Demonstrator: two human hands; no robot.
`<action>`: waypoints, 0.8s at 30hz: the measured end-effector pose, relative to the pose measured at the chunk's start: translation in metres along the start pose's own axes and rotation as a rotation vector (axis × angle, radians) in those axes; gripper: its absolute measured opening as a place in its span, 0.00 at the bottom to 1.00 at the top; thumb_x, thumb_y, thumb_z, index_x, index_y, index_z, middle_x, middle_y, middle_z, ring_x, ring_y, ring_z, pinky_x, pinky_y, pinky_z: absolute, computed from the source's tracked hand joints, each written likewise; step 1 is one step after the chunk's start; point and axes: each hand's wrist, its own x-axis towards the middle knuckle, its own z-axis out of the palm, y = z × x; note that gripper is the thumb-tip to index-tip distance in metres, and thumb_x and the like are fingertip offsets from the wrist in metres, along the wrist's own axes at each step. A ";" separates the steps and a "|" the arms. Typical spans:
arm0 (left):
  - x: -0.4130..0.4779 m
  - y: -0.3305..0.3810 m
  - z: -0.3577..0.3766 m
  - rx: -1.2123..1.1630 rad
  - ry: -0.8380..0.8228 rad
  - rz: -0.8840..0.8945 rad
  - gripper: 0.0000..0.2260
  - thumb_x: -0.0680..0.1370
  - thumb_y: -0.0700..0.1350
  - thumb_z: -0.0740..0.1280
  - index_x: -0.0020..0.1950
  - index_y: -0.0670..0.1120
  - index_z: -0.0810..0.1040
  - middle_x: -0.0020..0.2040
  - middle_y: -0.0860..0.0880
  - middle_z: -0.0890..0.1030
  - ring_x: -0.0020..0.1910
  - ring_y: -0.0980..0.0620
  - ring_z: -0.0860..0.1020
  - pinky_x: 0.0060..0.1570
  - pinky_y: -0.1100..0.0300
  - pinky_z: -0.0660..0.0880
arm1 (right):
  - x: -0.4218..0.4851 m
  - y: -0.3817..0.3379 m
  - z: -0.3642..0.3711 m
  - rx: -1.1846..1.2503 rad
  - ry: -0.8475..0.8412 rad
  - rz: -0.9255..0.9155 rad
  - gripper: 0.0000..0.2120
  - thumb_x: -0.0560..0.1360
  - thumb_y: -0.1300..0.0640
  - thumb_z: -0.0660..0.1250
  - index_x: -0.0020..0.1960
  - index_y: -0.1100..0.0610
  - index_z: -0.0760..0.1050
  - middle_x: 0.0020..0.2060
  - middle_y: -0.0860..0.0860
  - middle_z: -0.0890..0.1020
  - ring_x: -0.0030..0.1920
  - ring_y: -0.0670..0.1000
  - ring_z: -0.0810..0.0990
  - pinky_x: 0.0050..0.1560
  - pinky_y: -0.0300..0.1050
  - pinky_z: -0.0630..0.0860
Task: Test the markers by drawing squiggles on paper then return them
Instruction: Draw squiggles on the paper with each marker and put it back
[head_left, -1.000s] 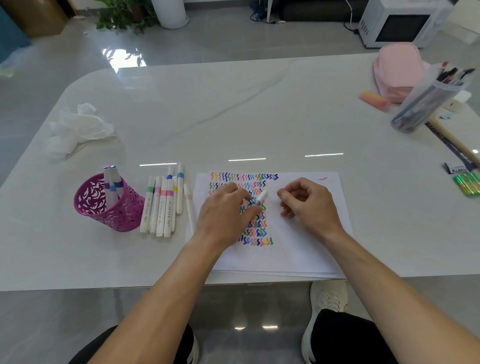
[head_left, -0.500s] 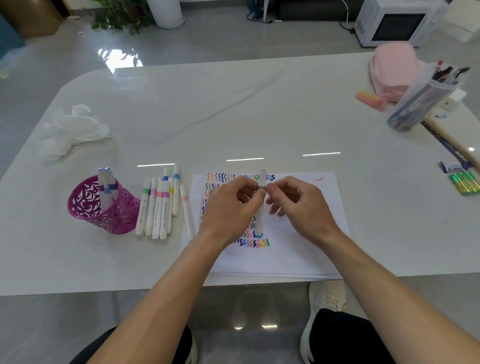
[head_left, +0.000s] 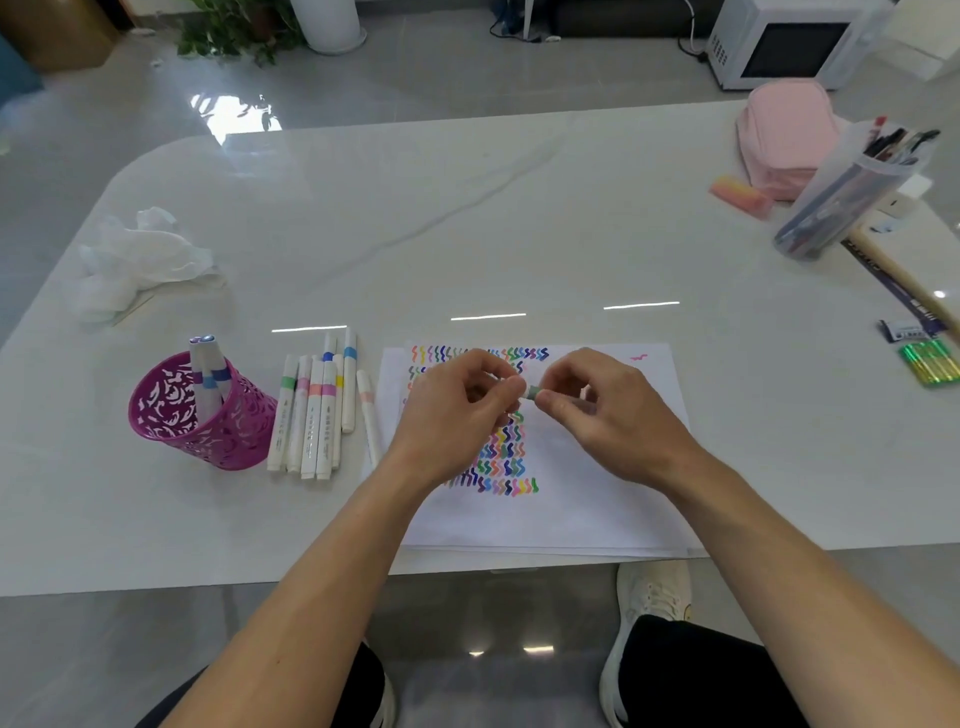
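Marker (head_left: 531, 391), green-banded, sits above the squiggled paper (head_left: 597, 509), pinched endwise between left hand (head_left: 457, 415) and right hand (head_left: 608, 415); moving both hands straight along its barrel best suits capping or uncapping

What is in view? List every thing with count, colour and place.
table: one, white, under everything
paper: a stack, white with coloured squiggles, near edge
cup: one, magenta, left
cup markers: two or three, white, standing in cup
loose markers: about eight, white with coloured bands, between cup and paper
held marker: one, green band, over paper
tissue: one, white, far left
pouch: one, pink, far right
pen tub: one, clear, right
microwave: one, white, floor beyond table
left hand: pinches held marker
right hand: pinches held marker
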 end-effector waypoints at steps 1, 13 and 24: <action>0.000 -0.001 0.000 0.038 -0.007 -0.009 0.03 0.80 0.48 0.71 0.50 0.50 0.81 0.38 0.52 0.85 0.37 0.54 0.84 0.44 0.53 0.83 | -0.001 0.000 0.002 -0.043 -0.009 -0.007 0.05 0.81 0.51 0.70 0.51 0.51 0.77 0.43 0.45 0.81 0.44 0.49 0.79 0.45 0.47 0.77; 0.002 -0.005 0.005 0.380 -0.196 0.050 0.16 0.84 0.55 0.60 0.43 0.52 0.82 0.33 0.56 0.81 0.28 0.63 0.75 0.29 0.69 0.65 | -0.006 -0.002 0.004 -0.271 -0.012 -0.142 0.12 0.79 0.44 0.71 0.55 0.51 0.81 0.44 0.44 0.84 0.38 0.46 0.82 0.40 0.47 0.78; 0.002 -0.001 0.006 0.272 -0.126 0.037 0.15 0.82 0.53 0.66 0.42 0.47 0.85 0.29 0.52 0.77 0.25 0.59 0.71 0.27 0.70 0.65 | -0.006 0.002 0.009 -0.429 0.058 -0.261 0.15 0.81 0.41 0.63 0.53 0.47 0.85 0.32 0.47 0.81 0.31 0.53 0.79 0.30 0.42 0.65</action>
